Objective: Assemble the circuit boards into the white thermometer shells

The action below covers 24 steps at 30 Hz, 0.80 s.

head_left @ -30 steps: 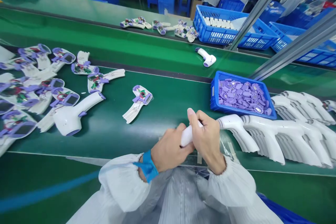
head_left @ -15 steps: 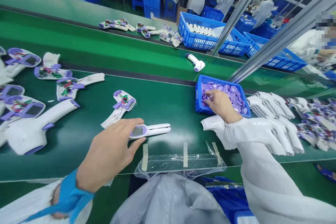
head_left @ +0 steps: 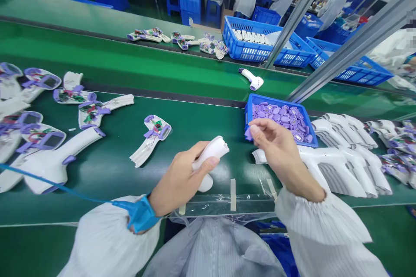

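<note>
My left hand [head_left: 180,177] is closed around a white infrared thermometer gun [head_left: 214,151], its handle end tilted up to the right. Part of the body shows beneath the fingers; its screen is hidden. Between the thumb and fingers of my right hand [head_left: 279,151] is a small purple plastic piece [head_left: 248,134], partly covered by the fingertips. This hand is at the front left corner of a blue bin [head_left: 308,143] full of similar purple pieces [head_left: 282,117]. An opened thermometer half [head_left: 152,137] with exposed wiring lies left of my left hand.
White housing shells [head_left: 338,160] are stacked at the right, with more wired halves [head_left: 401,160] beyond them. Several thermometers [head_left: 45,156] crowd the left side. One thermometer [head_left: 251,78] lies behind the bin, near a metal post [head_left: 292,21]. A blue strap trails from my left wrist.
My left hand has moved right and turned the thermometer, lifting its handle end. My right hand has come out of the bin toward me with a purple piece.
</note>
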Tool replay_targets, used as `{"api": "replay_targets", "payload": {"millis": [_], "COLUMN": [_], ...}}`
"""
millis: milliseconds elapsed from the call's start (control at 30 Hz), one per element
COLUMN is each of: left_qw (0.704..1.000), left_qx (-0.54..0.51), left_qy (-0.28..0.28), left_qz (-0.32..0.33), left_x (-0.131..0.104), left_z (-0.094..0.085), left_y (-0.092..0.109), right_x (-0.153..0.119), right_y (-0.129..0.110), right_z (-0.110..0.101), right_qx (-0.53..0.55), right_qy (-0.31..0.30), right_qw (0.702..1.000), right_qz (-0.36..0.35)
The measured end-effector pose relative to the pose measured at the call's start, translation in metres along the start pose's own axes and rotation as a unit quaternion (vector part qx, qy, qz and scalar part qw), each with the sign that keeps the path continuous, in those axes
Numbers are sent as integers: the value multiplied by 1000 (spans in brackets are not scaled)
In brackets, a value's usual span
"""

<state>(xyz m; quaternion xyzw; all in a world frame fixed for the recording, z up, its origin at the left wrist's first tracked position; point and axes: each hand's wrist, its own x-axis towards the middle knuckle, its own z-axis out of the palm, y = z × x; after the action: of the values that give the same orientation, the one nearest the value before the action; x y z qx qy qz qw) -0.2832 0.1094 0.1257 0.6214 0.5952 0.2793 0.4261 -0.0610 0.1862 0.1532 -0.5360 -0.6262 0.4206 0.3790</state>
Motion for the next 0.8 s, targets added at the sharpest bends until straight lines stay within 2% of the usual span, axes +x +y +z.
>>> {"api": "replay_targets", "payload": {"millis": [67, 167, 300, 367, 433, 567, 700, 800], "left_qw": [999, 995, 991, 990, 990, 991, 989, 988], "left_qx": [18, 50, 76, 83, 83, 77, 85, 89], "left_qy": [29, 62, 61, 56, 35, -28, -34, -39], "left_qz": [27, 56, 89, 104, 109, 109, 113, 120], "left_x": [1, 1, 0, 0, 0, 0, 1, 2], "left_z": [11, 22, 23, 21, 17, 10, 7, 7], "left_y": [1, 0, -3, -4, -4, -1, 3, 2], "right_x": [-18, -34, -41, -45, -50, -60, -64, -64], "right_y": [-7, -10, -11, -11, -11, -11, -13, -10], "right_z": [13, 25, 31, 34, 37, 40, 39, 38], "right_qx": [135, 273, 375, 398, 389, 291, 253, 188], "right_qy": [-61, -98, -71, -49, -41, -17, -45, -29], "right_qw": [986, 943, 887, 872, 878, 930, 940, 962], "right_qz": [72, 162, 258, 280, 276, 224, 226, 197]}}
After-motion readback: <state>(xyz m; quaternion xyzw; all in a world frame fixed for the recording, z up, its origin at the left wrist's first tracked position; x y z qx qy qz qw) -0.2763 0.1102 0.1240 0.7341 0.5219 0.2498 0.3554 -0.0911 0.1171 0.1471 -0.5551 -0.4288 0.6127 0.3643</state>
